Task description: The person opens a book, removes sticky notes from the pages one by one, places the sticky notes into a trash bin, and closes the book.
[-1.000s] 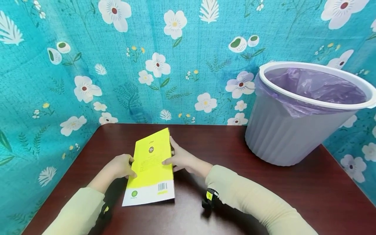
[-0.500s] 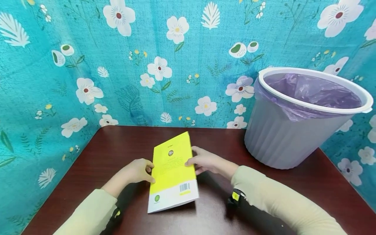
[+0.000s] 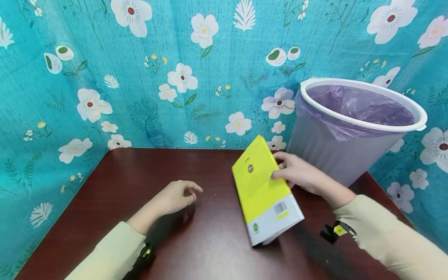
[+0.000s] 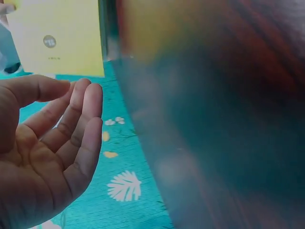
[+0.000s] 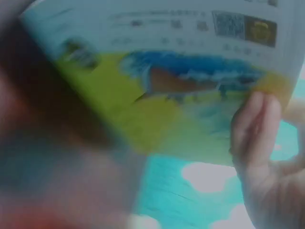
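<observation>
A thin yellow book (image 3: 262,186) with a white lower band and a barcode is held tilted above the dark table, right of the middle in the head view. My right hand (image 3: 297,171) pinches its right edge, thumb on the yellow cover and fingers behind. The right wrist view shows the book's other side (image 5: 181,86), with a blue and yellow picture, and fingers (image 5: 255,124) lying against it. My left hand (image 3: 176,197) hovers over the table apart from the book, fingers loosely bent with nothing in them. In the left wrist view its palm (image 4: 52,148) faces the camera.
A grey bin (image 3: 325,151) with a white rim and a purple bag liner stands at the table's back right, just behind my right hand. The dark red table (image 3: 210,233) ends at a turquoise flowered cloth (image 3: 217,77) hanging behind it.
Both hands held the book a second ago. My left hand has let go, and my right hand has carried the book rightward toward the bin, tilting it more.
</observation>
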`<state>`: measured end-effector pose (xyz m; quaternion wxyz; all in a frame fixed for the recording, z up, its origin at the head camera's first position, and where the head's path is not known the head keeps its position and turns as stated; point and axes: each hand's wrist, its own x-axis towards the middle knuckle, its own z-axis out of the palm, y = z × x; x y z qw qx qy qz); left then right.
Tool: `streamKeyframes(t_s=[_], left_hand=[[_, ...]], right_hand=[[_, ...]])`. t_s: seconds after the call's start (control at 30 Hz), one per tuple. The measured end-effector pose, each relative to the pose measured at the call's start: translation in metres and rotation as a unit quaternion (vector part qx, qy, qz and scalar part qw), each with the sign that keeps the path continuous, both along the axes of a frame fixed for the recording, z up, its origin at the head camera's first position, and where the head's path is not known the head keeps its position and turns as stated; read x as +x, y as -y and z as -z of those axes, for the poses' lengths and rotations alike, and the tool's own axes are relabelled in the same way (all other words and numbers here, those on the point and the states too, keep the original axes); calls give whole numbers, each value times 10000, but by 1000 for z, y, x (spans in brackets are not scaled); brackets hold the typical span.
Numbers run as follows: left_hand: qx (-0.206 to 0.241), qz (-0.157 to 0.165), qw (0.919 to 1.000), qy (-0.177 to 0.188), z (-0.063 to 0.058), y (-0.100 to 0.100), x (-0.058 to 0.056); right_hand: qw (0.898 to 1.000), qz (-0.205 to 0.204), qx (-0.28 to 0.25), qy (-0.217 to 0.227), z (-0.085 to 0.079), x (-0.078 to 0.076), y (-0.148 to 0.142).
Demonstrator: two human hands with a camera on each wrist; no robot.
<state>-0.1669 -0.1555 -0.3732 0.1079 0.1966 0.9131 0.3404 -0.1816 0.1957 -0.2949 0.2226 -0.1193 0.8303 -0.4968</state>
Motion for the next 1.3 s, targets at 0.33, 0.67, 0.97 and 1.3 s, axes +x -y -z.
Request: streamKeyframes(t_s=[0.33,0.67,0.97,1.3], left_hand=[[235,-1,9995,219,-12,1,9],[236,-47,9994,252,-14,1,14],[359,3,9992,169,-14,-4,20],[454,367,9983,56,-13,-24,12]], right_hand=[[8811,-894,3984,-2386,-23,17,37],[8659,-1801,4129,-2176,48,10,143],[7922,-2106,4909,-2951,96,0,178],[8279,-2277,4428,-2581,94,-3,168]])
